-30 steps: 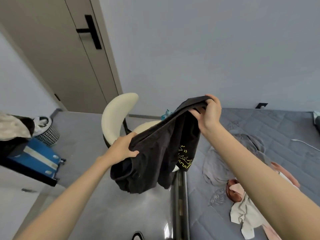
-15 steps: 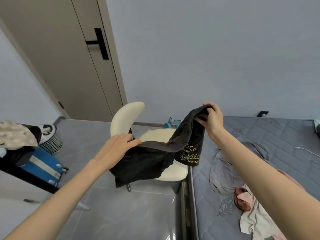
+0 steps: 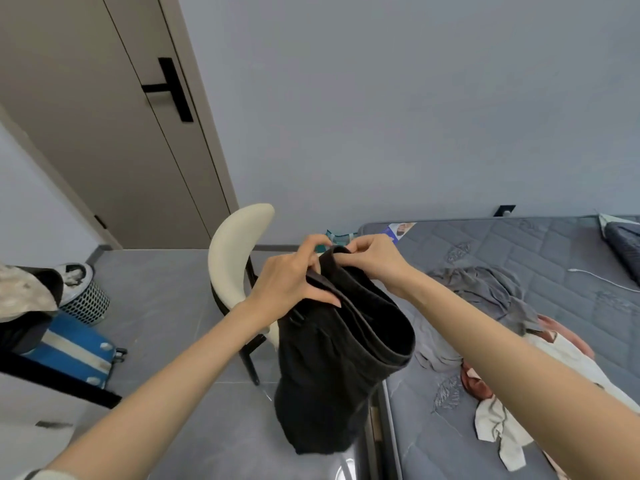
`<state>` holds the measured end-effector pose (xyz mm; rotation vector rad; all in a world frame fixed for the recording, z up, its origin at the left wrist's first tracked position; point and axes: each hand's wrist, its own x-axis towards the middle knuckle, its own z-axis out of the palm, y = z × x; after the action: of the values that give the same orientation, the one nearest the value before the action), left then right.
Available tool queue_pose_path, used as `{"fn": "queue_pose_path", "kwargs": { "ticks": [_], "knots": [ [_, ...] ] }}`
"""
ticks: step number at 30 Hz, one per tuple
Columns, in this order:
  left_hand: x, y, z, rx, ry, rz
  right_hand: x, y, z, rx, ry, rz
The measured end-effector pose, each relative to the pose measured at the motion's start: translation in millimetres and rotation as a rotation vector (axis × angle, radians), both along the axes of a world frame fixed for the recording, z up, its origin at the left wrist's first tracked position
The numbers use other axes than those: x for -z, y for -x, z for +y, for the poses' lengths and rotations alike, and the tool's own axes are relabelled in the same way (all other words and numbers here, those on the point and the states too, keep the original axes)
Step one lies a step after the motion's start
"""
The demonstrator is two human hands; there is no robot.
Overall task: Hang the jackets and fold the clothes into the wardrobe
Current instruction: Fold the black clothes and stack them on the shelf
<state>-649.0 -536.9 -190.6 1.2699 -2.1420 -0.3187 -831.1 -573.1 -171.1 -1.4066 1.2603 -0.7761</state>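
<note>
Two hands meet at the top edge of a black garment [image 3: 339, 358], held in the air over the floor between a chair [image 3: 235, 251] and the bed [image 3: 519, 244]. The left hand [image 3: 291, 285] curls thumb and fingers over the doubled edge. The right hand [image 3: 374, 261] pinches the same edge just beside it, so each grip is closed on cloth and neither is spread. The garment hangs doubled, its open end gaping toward the camera. It may be a pair of shorts, though the dark fabric hides the seams.

The step in hand looks to be the folding of this piece, with one fold already made. The next move likely calls for a second fold: bringing the hanging bottom up to the pinched edge and keeping the layers aligned so the soft cloth does not slide apart. The wardrobe is not in view.

A grey garment [image 3: 485, 292], a white garment [image 3: 498, 427] and a pink one [image 3: 474, 379] lie crumpled on the bed, apparently yet to be folded. They crowd the near side of the mattress, so laying the black piece flat there would mean using the bare quilting beyond them. A white cable [image 3: 602, 278] trails across the far side. To the left, a mesh basket [image 3: 86, 299] and a blue suitcase [image 3: 72, 351] sit on the floor near a door [image 3: 104, 150].
</note>
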Motion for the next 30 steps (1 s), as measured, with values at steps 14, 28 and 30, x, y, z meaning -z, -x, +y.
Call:
{"fn": "queue_pose_path", "kwargs": {
  "ticks": [14,28,30],
  "knots": [
    [11.7,5.9,-2.0,-0.184,-0.061,0.116,4.7,36.2,25.1,-0.337,0.101,0.178],
    [-13.4,-1.1,-1.1,-0.269,-0.043,0.358,44.1,9.2,32.3,-0.004,0.679,0.657],
    [-15.7,-1.8,1.8,-0.275,-0.061,0.394,39.0,6.6,27.7,-0.027,0.709,0.658]
  ]
}}
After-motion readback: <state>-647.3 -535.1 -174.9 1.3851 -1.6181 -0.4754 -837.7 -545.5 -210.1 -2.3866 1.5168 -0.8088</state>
